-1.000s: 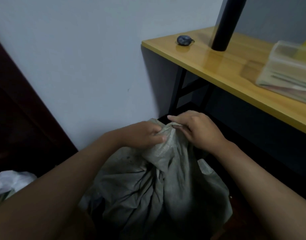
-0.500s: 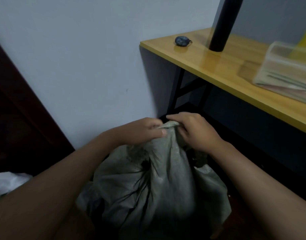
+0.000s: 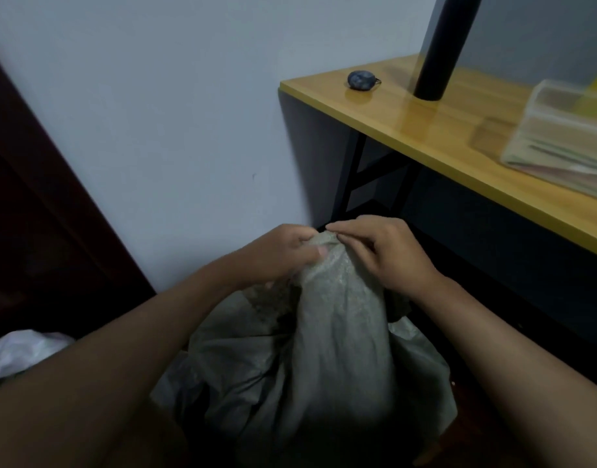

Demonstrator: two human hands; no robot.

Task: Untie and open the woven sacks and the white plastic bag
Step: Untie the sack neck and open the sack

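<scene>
We are gripping the bunched top of the grey woven sack (image 3: pixel 337 336) with both hands. Our left hand (image 3: pixel 276 255) is curling round the gathered neck from the left, thumb lying across the fabric, and our right hand (image 3: pixel 388 255) is pinching the same bunch from the right, fingers bent over its tip. The two hands are nearly touching at the very top of the bunch. The sack is standing on the dark floor below us, between our forearms, close to the pale wall (image 3: pixel 175 130) and just beside the black legs of the wooden table (image 3: pixel 435 130). The light is dim here, so we cannot tell whether a tie or knot is under our fingers. A white plastic bag (image 3: pixel 23 352) is lying at the lower left, well apart from the sack. On the table a small dark blue object (image 3: pixel 361 81), a black cylinder (image 3: pixel 438 52) and a clear plastic packet (image 3: pixel 560 136) are resting.
</scene>
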